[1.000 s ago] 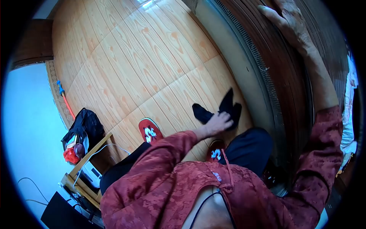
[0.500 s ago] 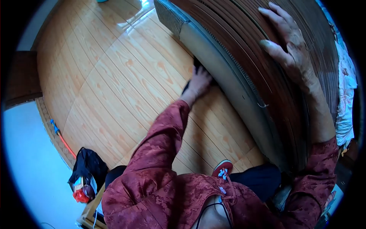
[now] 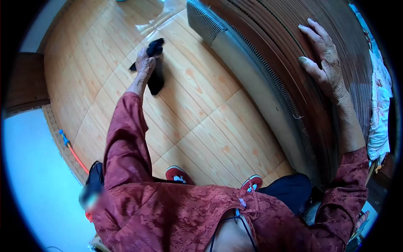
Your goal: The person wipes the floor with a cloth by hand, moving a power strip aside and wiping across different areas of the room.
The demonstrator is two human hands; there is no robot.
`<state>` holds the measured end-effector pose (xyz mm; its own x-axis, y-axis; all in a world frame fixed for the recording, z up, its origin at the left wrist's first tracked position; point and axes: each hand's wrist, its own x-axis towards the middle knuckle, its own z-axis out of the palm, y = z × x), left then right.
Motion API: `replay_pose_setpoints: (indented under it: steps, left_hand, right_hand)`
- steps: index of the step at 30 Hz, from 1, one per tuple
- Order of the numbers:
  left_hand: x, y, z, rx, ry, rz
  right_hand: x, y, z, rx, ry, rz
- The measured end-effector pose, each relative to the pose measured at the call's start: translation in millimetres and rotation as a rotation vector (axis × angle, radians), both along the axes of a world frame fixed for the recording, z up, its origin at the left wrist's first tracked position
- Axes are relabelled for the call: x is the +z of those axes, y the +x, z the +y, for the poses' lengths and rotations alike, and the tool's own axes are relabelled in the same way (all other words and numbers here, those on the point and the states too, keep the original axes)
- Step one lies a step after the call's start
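My left hand (image 3: 145,66) is closed around a bunched black cloth (image 3: 156,82), over the wood-patterned floor (image 3: 197,84). One dark end sticks out above my fingers, another hangs below them, and a small tip shows to the left. My palm hides the middle of the cloth. To the right, my right hand (image 3: 329,63) rests with spread fingers on the brown slatted surface (image 3: 289,25), holding nothing.
Along the slatted surface runs a padded grey-beige edge (image 3: 252,88). Two red shoes (image 3: 178,174) are at the bottom. A red tube with a blue end (image 3: 65,139) lies by the left wall, near a partly hidden black bag (image 3: 95,171). Patterned fabric (image 3: 380,105) lies far right.
My left hand has carried the black cloth from beside my foot, past the padded edge, then left across the floor. My right hand has stayed on the slats, shifting slightly as the view turned.
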<state>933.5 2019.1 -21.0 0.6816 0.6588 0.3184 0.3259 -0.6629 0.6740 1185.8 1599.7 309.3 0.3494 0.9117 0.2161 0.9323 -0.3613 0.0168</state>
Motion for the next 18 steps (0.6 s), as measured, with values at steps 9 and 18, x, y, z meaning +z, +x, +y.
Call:
replay_pose_setpoints:
  steps: [9, 18]
  left_hand:
    - [31.2, -65.6, -277.4, -0.876, 0.089, 0.091]
    - [-19.1, -89.1, -236.9, -1.170, 0.267, 0.586]
  right_hand:
    - [-7.6, 5.1, -1.5, 0.039, 0.014, 0.028]
    - [-9.6, 7.3, -6.4, 0.029, -0.058, 0.051]
